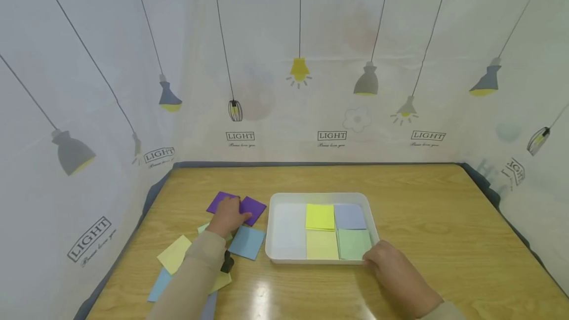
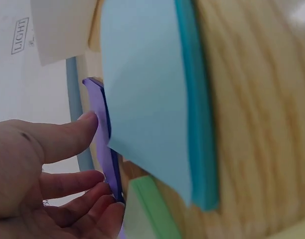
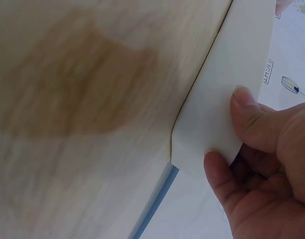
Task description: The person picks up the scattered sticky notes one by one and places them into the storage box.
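Note:
Two purple sticky note pads (image 1: 254,210) lie at the far left of the table, left of a white tray (image 1: 284,197). My left hand (image 1: 228,215) is over them, thumb and fingers apart, touching purple paper (image 2: 98,114) in the left wrist view. A blue pad (image 1: 247,242) lies just nearer than that hand; a green pad (image 2: 151,206) is partly hidden beneath it. My right hand (image 1: 395,268) grips the tray's near right corner, thumb on the outer wall (image 3: 212,89). Inside the tray are bright yellow (image 1: 319,217), lavender (image 1: 350,217), pale yellow (image 1: 322,245) and green (image 1: 354,244) notes.
More loose notes lie around my left forearm: a pale yellow one (image 1: 174,254), a blue one (image 1: 159,285) and a lavender one (image 1: 209,306). The wooden table (image 1: 444,221) ends at a hanging cloth (image 1: 284,147) printed with lamps, at the back and both sides.

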The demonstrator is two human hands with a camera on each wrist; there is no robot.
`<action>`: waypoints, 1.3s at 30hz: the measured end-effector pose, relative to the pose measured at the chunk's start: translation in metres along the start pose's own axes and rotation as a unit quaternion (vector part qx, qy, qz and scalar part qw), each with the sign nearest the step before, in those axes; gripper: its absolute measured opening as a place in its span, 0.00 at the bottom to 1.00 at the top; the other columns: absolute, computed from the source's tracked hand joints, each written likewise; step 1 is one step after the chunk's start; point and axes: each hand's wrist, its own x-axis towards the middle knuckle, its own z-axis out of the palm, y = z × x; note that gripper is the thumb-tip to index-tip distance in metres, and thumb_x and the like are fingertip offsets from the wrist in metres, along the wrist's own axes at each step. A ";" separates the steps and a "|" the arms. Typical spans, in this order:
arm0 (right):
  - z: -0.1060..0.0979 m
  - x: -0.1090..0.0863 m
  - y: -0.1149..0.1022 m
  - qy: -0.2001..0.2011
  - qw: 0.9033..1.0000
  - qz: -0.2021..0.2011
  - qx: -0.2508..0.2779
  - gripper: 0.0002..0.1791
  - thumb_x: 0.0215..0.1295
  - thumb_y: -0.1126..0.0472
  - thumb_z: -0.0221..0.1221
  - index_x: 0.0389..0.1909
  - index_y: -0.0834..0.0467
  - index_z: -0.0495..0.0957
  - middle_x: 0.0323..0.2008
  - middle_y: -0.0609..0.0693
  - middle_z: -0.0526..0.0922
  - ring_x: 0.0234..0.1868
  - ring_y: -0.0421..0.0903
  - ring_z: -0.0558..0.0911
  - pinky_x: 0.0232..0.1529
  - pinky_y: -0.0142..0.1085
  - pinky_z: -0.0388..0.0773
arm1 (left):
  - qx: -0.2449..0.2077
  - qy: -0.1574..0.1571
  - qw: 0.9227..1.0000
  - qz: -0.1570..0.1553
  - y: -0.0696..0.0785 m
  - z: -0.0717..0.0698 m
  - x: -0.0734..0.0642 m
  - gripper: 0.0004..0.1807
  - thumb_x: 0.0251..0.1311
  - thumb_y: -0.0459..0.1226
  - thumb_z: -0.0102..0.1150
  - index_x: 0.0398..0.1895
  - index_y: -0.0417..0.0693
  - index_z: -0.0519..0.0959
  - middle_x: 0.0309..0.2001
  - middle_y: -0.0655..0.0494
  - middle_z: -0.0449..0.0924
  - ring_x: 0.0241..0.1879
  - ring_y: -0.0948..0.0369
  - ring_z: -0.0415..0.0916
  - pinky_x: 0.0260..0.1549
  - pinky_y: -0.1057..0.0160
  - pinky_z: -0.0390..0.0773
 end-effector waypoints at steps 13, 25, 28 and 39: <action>0.001 0.000 0.000 0.000 1.000 0.006 0.004 0.06 0.65 0.64 0.64 0.31 0.52 0.87 0.30 0.41 0.80 0.35 0.35 0.75 0.39 0.33 0.81 | 0.034 -0.002 0.999 -0.014 -0.002 0.001 0.009 0.37 0.60 0.45 0.71 0.63 0.25 0.72 0.61 0.28 0.75 0.65 0.33 0.68 0.67 0.39 0.68; 0.002 0.000 0.000 0.011 1.000 0.002 0.000 0.05 0.63 0.64 0.65 0.30 0.53 0.87 0.29 0.40 0.79 0.34 0.34 0.75 0.38 0.32 0.81 | 0.025 0.038 0.999 -0.005 0.001 0.005 0.004 0.35 0.57 0.42 0.74 0.56 0.24 0.70 0.55 0.28 0.74 0.61 0.32 0.68 0.63 0.38 0.71; 0.003 -0.001 0.001 0.016 1.000 -0.007 0.001 0.05 0.63 0.65 0.66 0.30 0.53 0.86 0.29 0.40 0.79 0.34 0.34 0.74 0.38 0.32 0.81 | 0.009 0.044 0.999 -0.007 0.001 0.005 0.005 0.31 0.59 0.39 0.72 0.56 0.27 0.69 0.54 0.29 0.75 0.61 0.33 0.69 0.61 0.39 0.73; 0.001 -0.001 0.004 0.005 1.000 0.001 0.007 0.05 0.66 0.64 0.64 0.32 0.51 0.86 0.31 0.39 0.79 0.36 0.34 0.75 0.39 0.31 0.81 | -0.035 0.069 0.997 0.021 0.007 -0.003 0.003 0.13 0.70 0.31 0.53 0.53 0.33 0.76 0.50 0.38 0.77 0.53 0.44 0.75 0.54 0.48 0.79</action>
